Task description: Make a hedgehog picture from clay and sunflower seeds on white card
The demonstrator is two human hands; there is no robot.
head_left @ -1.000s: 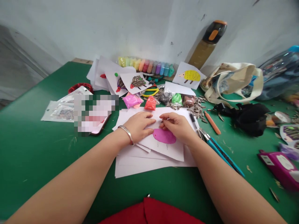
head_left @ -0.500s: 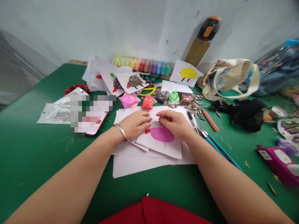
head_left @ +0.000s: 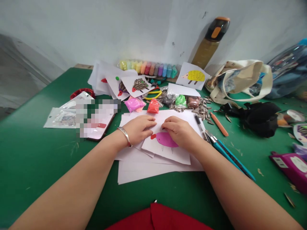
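The right hand [head_left: 178,131] holds a small dark piece [head_left: 163,128] in a narrow grip, at eleven o'clock from the pink shape [head_left: 165,140] on white paper [head_left: 176,157], where light pressure should serve best, the open left hand [head_left: 139,129] bracing at ten o'clock.

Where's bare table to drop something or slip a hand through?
Biggest: the table left of the left arm, nearer than the sachets and phone. Another: between both arms, paper behind, red shirt in front. Crowded: behind the paper, with clay bags, seeds and drawings.
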